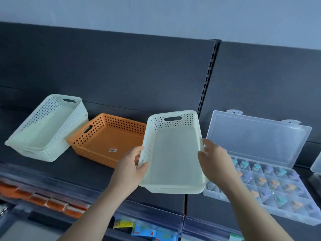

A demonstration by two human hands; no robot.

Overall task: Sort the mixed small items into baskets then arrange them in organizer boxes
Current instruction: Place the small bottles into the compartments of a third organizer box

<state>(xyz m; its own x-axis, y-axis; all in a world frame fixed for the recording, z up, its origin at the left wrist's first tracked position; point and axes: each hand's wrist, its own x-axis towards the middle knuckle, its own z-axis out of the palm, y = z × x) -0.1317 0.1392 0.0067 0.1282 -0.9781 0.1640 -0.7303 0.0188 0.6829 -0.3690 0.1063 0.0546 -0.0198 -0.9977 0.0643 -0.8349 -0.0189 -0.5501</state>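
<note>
The left hand (132, 164) pinches the left wall of the empty white holey plastic basket (173, 153) with thumb and fingers. The right hand (213, 157) seems to grip the right wall. The basket hangs above the dark shelf (78, 171). Baskets are being set out. Next, probably, it goes down flat between the orange holey plastic basket (111, 136) and the clear plastic organizer box (257, 138).

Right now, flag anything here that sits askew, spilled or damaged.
The stack of white baskets at far left sits tilted, not flat, beside the orange basket. The white basket gripped by the left hand and right hand is merely held at a slant. Nothing spilled or broken shows.
</note>
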